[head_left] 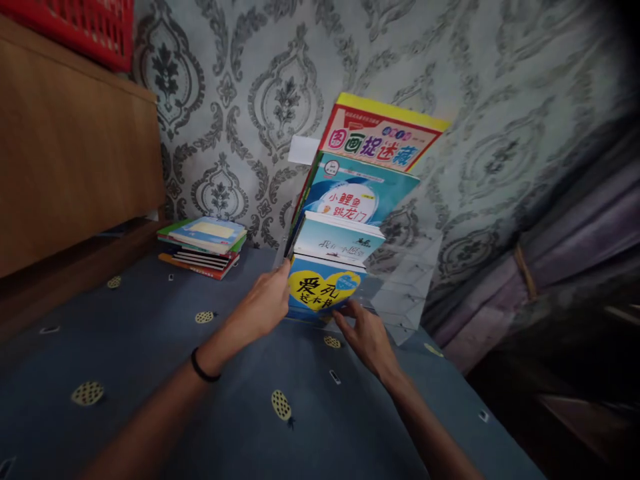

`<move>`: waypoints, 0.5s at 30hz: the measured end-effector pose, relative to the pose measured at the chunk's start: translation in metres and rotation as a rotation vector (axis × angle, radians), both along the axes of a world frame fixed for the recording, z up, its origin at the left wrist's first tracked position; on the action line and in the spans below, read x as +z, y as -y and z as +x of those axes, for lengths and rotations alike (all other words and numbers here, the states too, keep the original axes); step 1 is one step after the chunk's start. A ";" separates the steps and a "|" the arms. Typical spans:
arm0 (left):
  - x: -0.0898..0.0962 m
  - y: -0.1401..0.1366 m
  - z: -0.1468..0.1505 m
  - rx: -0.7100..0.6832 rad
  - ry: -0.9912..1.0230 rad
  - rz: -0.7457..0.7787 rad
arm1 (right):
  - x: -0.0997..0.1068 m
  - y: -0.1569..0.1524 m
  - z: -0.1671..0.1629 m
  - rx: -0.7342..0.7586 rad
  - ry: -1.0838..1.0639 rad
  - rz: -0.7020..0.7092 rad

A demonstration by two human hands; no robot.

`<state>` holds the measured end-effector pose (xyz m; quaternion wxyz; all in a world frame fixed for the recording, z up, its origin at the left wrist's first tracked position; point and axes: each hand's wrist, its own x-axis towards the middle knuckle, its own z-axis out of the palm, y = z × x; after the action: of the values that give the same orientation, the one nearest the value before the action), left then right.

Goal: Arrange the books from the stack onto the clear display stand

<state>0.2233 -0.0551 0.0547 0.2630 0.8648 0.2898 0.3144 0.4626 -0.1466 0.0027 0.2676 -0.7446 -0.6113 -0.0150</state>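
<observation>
A clear plastic book rack point(405, 293) stands by the wall, with books upright in tiers. At its front is a blue book with a yellow heart point(320, 290). My left hand point(267, 300) is closed against this book's left edge, its fingertips partly hidden. At the lower right corner, my right hand point(367, 337) pinches the same book with curled fingers. Behind it rise a pale blue book point(335, 239), a teal book with a white oval point(350, 197), and a tall red and yellow book point(383, 137) at the back.
A stack of books point(205, 243) lies to the left on the blue pineapple-print cloth point(200, 400). A wooden cabinet point(75, 147) with a red plastic basket point(85, 30) on top stands at the far left. Patterned wallpaper is behind; a tied curtain point(500, 293) hangs at the right.
</observation>
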 end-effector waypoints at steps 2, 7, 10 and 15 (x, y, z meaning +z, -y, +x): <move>-0.001 -0.002 0.000 0.003 0.006 0.015 | 0.000 -0.001 0.000 -0.015 0.015 0.010; 0.000 -0.005 0.000 -0.021 0.035 0.021 | 0.000 -0.002 -0.002 -0.040 0.015 0.018; -0.001 -0.007 0.000 -0.018 0.028 0.029 | 0.000 -0.002 -0.002 -0.054 0.012 0.005; -0.005 -0.008 0.000 -0.005 0.022 0.037 | -0.003 -0.003 -0.002 -0.060 0.004 0.025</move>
<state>0.2233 -0.0469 0.0501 0.2509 0.8668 0.2790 0.3285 0.4601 -0.1431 -0.0006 0.2750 -0.7591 -0.5891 -0.0320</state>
